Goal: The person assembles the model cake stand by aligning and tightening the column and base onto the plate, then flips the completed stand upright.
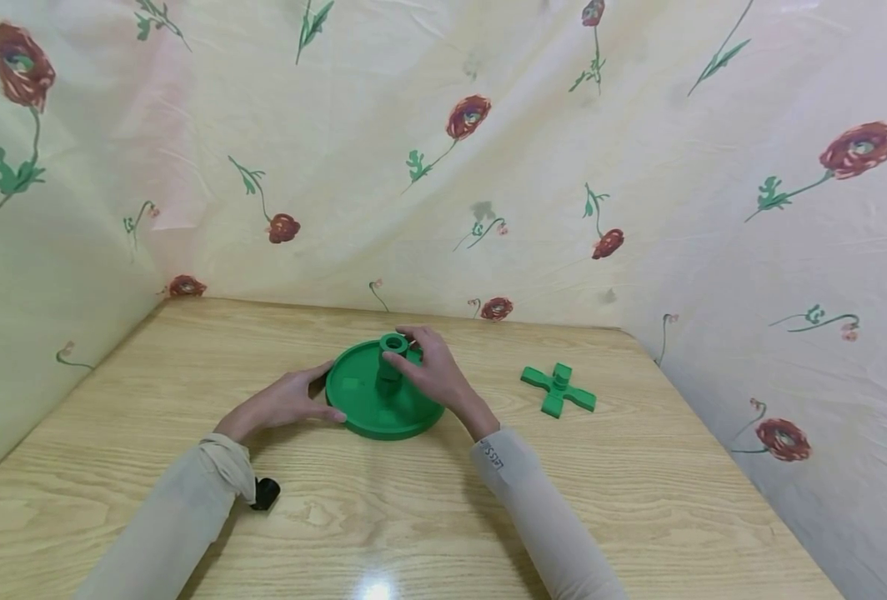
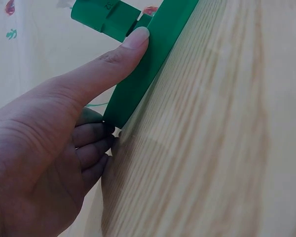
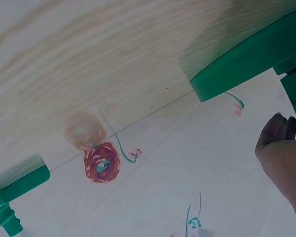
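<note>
A round green tray [image 1: 361,414] with a low raised rim lies on the table. From its middle rises a green hollow cylinder [image 1: 389,372]. My left hand [image 1: 289,402] holds the tray's left edge; in the left wrist view the thumb lies against the rim [image 2: 147,66] and the other fingers curl at the edge. With thumb and fingers on either side, my right hand [image 1: 441,375] grips the cylinder's upper part. The right wrist view shows this hand [image 3: 286,160] only partly, at the right edge. The cylinder's lower end is in shadow, so its fit cannot be told.
A green cross-shaped piece [image 1: 556,392] with an upright peg lies to the right of the tray. A small black object [image 1: 266,493] sits at the left cuff. Flowered cloth [image 1: 383,167] hangs behind and beside the wooden table [image 1: 323,525].
</note>
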{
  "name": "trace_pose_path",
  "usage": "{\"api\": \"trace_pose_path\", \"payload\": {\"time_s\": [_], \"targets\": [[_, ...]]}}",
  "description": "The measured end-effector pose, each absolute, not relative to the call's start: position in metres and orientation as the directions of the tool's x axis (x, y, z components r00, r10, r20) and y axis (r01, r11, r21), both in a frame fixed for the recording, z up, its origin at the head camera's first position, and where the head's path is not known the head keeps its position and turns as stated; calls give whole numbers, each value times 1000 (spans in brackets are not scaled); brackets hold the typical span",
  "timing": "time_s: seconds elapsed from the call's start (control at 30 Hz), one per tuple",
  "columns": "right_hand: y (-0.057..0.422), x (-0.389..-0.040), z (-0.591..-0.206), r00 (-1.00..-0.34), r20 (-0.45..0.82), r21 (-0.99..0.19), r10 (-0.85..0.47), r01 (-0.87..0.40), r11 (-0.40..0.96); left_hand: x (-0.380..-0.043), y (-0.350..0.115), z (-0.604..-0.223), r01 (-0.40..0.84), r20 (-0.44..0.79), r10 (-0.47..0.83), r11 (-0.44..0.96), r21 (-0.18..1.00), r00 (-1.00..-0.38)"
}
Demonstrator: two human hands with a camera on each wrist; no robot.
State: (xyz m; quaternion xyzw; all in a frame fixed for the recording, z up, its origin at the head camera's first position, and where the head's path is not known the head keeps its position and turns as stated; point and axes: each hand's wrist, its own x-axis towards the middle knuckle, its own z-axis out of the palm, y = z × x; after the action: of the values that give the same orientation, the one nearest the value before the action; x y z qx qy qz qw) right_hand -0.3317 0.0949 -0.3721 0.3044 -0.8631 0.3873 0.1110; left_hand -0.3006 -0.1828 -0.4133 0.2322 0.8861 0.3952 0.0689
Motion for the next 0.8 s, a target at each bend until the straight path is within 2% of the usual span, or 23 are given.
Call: {"api": "trace_pose_path", "payload": {"time_s": [0.3, 0.8], "targets": [[98, -330, -370, -774, 425, -628, -469, -625, 464, -302, -184, -413, 365, 66, 465, 590, 720, -883], [97, -333, -372, -778, 437, -628, -451, -623, 467, -301, -183, -413, 363, 67, 465, 585, 725, -883]]}}
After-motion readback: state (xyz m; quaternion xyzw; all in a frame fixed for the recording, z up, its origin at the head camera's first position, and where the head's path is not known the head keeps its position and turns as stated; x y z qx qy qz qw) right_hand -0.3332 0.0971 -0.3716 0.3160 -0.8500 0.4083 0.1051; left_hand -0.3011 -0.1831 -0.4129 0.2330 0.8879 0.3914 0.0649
